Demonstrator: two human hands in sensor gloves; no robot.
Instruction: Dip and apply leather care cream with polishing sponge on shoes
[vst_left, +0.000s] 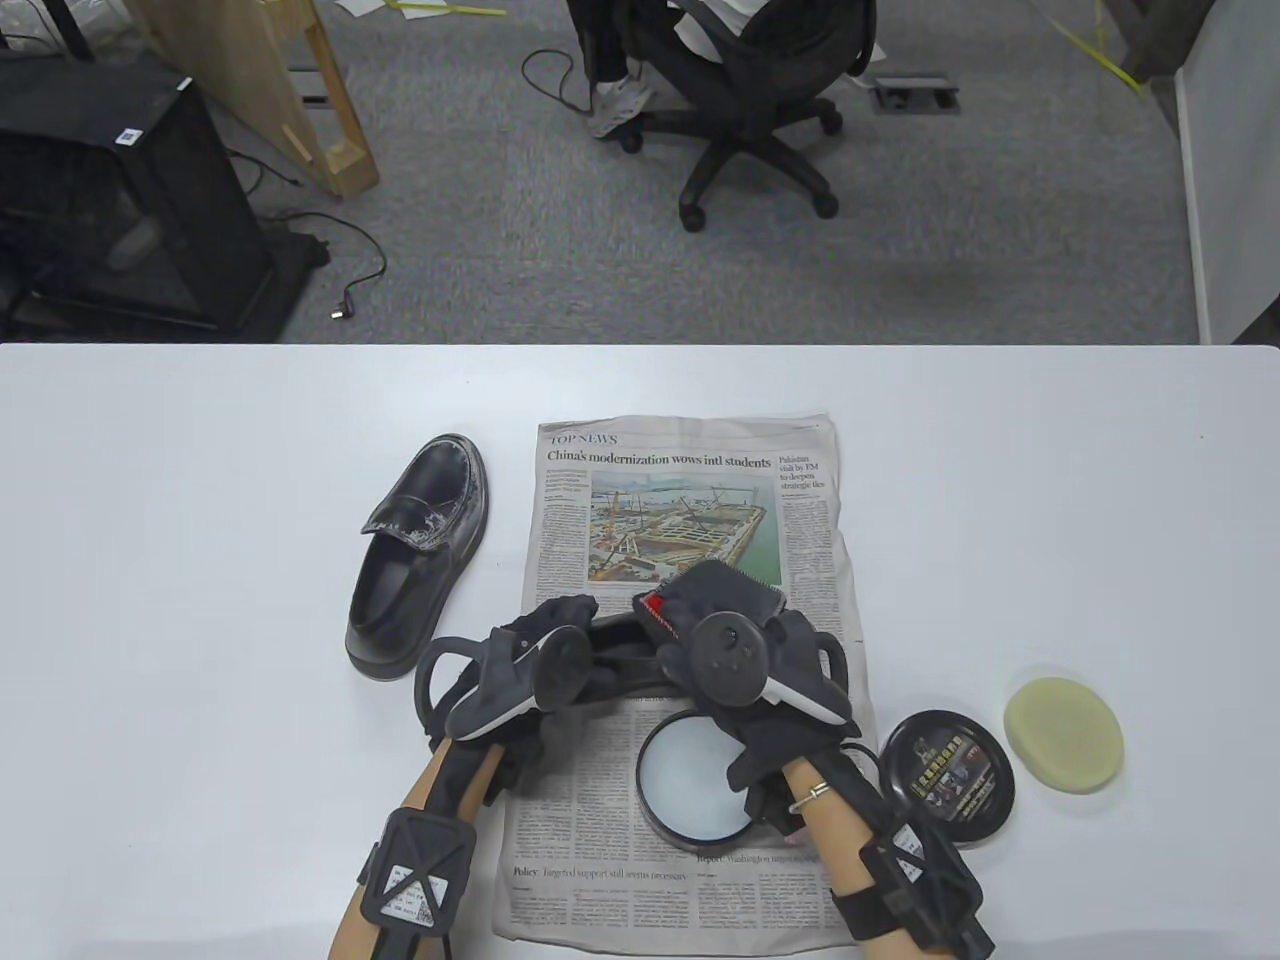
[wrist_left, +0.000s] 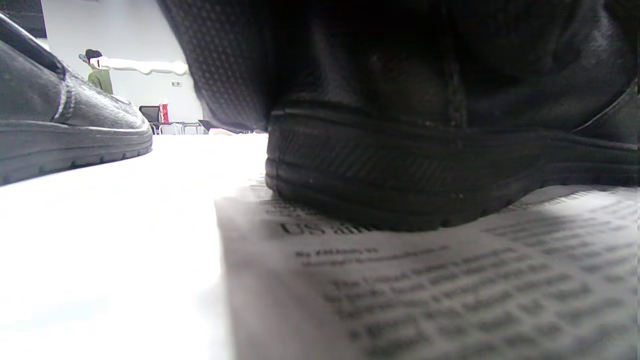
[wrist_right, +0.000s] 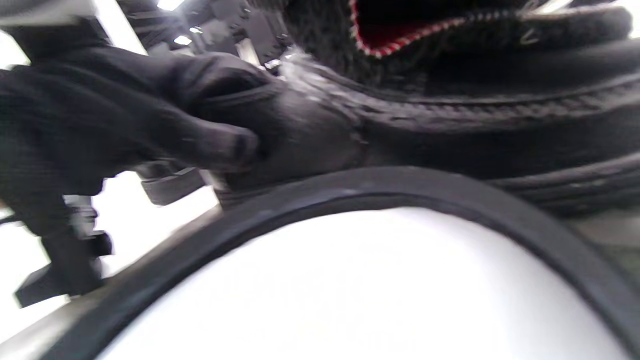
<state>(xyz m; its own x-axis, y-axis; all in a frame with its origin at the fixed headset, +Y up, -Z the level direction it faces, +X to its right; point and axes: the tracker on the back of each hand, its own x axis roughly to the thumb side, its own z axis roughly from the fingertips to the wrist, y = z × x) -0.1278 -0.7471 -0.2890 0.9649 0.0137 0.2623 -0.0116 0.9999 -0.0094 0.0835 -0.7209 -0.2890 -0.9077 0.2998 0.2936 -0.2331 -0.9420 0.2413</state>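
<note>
Leftmost, a black loafer (vst_left: 418, 558) lies on the bare white tabletop (vst_left: 200, 600) just beside the newspaper (vst_left: 690, 500), its toe scuffed pale; it looks stiff in the sole and supple in the upper, so it would be best steadied at the heel or with fingers inside the opening. Next, the left hand (vst_left: 540, 665) rests against the heel end of the second shoe (wrist_left: 425, 165), which sits on the newspaper; the right wrist view shows its gloved fingers (wrist_right: 200, 135) curled onto the leather by the sole, so the grip seems pressed to the shoe rather than spread. Then the right hand (vst_left: 740, 670) lies over the same shoe with a dark cloth-like piece with red trim (vst_left: 710, 595) beneath it; whether its grip pinches that piece I cannot tell. Just below it is the open tin of cream (vst_left: 695, 780), shallow, light and likely to slide if nudged. Further right lies its black lid (vst_left: 945, 778), and last the pale round polishing sponge (vst_left: 1063, 735), untouched on the tabletop; soft and light, it should be taken by its rim so the flat face meets the cream.
</note>
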